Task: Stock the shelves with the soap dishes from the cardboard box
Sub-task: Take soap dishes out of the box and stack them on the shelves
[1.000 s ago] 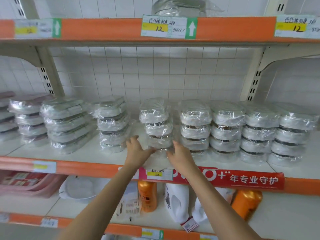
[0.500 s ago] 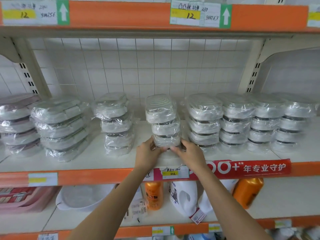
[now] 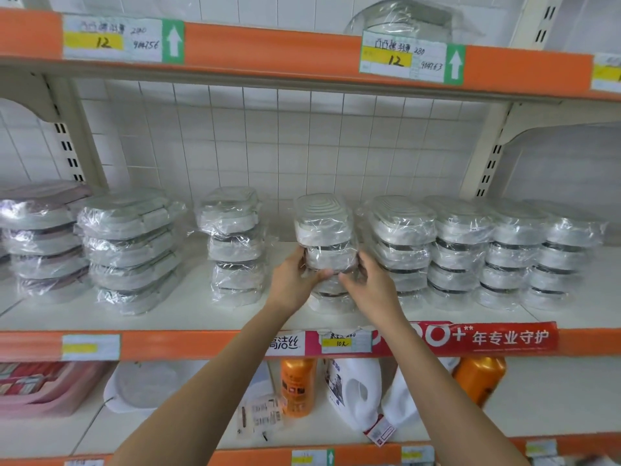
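Both hands are on the middle stack of soap dishes (image 3: 324, 250) on the middle shelf (image 3: 188, 317). The left hand (image 3: 291, 284) grips the stack's left flank, fingers curled round the wrapped dishes about halfway up. The right hand (image 3: 371, 285) grips the right flank at the same level, thumb across the front. Thumbs nearly meet at the front centre.

Key relation: the stack sits straight ahead of the fingers, between the palms, long axis vertical. Each dish's own long side runs front to back, into the shelf. Neither hand is nearer; the hold is symmetric.

The stack stands apart from the stack to its left (image 3: 233, 245), but lies just beside the stack to its right (image 3: 400, 243), so the right fingers work in a tight gap. The bottom of the stack is partly hidden behind the hands; can't tell if it sits flat on the shelf.

Judgement: this is a squaring-up step, and any nudge should go straight back or slightly left. A push to the right likely knocks the neighbour. The film wrap looks slippery, so the upper dishes may slide if squeezed unevenly.

The cardboard box is not in view.
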`<action>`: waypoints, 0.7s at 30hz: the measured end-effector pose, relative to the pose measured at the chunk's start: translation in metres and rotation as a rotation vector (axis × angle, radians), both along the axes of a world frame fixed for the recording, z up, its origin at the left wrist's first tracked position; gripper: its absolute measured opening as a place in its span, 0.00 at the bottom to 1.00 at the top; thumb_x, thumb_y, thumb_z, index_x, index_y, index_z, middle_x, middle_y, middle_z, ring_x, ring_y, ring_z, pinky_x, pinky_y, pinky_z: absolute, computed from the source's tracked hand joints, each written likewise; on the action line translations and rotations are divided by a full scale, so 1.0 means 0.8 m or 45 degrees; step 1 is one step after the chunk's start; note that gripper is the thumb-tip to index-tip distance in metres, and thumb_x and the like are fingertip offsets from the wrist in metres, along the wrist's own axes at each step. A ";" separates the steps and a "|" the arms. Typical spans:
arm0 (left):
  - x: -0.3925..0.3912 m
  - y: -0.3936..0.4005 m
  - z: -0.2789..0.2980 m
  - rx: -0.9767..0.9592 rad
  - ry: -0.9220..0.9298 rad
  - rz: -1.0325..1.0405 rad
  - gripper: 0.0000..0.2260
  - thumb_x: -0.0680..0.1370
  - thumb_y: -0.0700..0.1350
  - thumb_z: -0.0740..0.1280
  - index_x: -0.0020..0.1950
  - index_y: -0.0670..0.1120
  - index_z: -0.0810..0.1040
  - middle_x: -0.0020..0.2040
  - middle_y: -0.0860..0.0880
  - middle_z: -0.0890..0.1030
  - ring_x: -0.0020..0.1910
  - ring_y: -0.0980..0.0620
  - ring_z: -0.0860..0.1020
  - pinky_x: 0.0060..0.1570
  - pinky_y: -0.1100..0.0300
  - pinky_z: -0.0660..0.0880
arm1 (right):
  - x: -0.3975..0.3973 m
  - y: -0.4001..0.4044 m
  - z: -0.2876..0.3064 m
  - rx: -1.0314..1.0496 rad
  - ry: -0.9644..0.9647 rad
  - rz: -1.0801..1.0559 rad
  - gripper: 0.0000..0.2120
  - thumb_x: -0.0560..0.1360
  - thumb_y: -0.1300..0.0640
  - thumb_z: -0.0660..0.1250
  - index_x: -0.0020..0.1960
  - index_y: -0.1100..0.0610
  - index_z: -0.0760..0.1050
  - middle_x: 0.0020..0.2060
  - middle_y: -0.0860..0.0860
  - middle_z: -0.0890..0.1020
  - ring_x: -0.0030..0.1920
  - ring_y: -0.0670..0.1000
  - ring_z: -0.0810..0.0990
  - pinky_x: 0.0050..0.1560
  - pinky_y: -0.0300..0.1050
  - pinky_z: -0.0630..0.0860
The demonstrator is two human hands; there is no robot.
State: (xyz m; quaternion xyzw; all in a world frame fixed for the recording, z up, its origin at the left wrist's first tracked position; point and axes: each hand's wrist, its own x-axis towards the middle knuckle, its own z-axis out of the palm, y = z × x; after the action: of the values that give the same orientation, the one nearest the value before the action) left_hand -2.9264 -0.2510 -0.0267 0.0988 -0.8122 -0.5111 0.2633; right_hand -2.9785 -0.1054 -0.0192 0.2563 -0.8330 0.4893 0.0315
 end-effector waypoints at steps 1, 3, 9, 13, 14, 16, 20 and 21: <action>0.001 -0.004 0.003 0.011 -0.018 -0.029 0.28 0.70 0.50 0.76 0.66 0.45 0.72 0.59 0.48 0.81 0.60 0.50 0.78 0.62 0.55 0.73 | 0.002 0.001 0.003 0.000 -0.003 -0.007 0.24 0.74 0.53 0.69 0.68 0.55 0.68 0.60 0.50 0.77 0.61 0.51 0.76 0.56 0.44 0.72; 0.004 -0.012 0.014 0.096 -0.004 -0.035 0.38 0.70 0.50 0.75 0.75 0.43 0.62 0.69 0.47 0.72 0.68 0.50 0.71 0.66 0.59 0.69 | 0.001 -0.001 0.014 -0.032 0.020 0.010 0.32 0.74 0.49 0.68 0.74 0.54 0.60 0.70 0.51 0.70 0.69 0.52 0.69 0.65 0.49 0.69; -0.002 -0.015 0.047 0.055 0.122 -0.151 0.27 0.75 0.49 0.70 0.73 0.48 0.67 0.62 0.55 0.78 0.64 0.58 0.74 0.60 0.70 0.70 | -0.002 -0.013 0.051 -0.168 -0.013 0.082 0.37 0.76 0.51 0.68 0.78 0.50 0.52 0.76 0.47 0.61 0.75 0.49 0.60 0.73 0.48 0.61; -0.016 -0.009 0.044 -0.041 0.075 -0.108 0.33 0.73 0.56 0.71 0.75 0.51 0.64 0.65 0.53 0.77 0.66 0.57 0.73 0.67 0.58 0.69 | -0.003 -0.013 0.038 -0.221 0.059 -0.038 0.35 0.75 0.52 0.69 0.77 0.53 0.55 0.71 0.49 0.69 0.70 0.49 0.69 0.69 0.45 0.68; -0.017 -0.008 0.041 -0.043 0.074 -0.096 0.34 0.73 0.57 0.71 0.76 0.51 0.63 0.65 0.53 0.77 0.66 0.57 0.73 0.67 0.58 0.69 | -0.003 -0.012 0.039 -0.209 0.067 -0.038 0.35 0.76 0.52 0.69 0.77 0.54 0.55 0.71 0.49 0.69 0.69 0.49 0.70 0.68 0.44 0.67; -0.016 -0.009 0.036 -0.057 0.093 -0.080 0.35 0.73 0.57 0.71 0.76 0.51 0.63 0.62 0.54 0.79 0.62 0.58 0.76 0.65 0.57 0.71 | -0.005 -0.013 0.042 -0.177 0.078 -0.020 0.35 0.76 0.53 0.68 0.77 0.55 0.55 0.71 0.50 0.69 0.69 0.50 0.70 0.67 0.42 0.67; -0.009 -0.009 0.037 -0.124 0.113 -0.023 0.35 0.69 0.63 0.70 0.72 0.50 0.69 0.50 0.51 0.84 0.49 0.57 0.80 0.53 0.59 0.76 | -0.005 -0.018 0.037 -0.200 0.102 -0.031 0.35 0.74 0.53 0.71 0.75 0.55 0.59 0.69 0.50 0.72 0.67 0.50 0.72 0.67 0.47 0.70; -0.008 -0.008 0.038 -0.139 0.114 -0.021 0.33 0.69 0.63 0.70 0.70 0.50 0.71 0.47 0.49 0.84 0.45 0.55 0.79 0.51 0.57 0.75 | -0.005 -0.018 0.035 -0.209 0.097 -0.044 0.35 0.73 0.53 0.72 0.75 0.54 0.60 0.68 0.50 0.73 0.67 0.50 0.73 0.67 0.49 0.70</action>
State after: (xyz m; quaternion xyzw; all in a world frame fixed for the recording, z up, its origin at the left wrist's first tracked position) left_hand -2.9327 -0.2572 0.0036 0.0548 -0.8271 -0.4721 0.3002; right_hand -2.9822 -0.1201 0.0091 0.2569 -0.7926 0.5452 0.0927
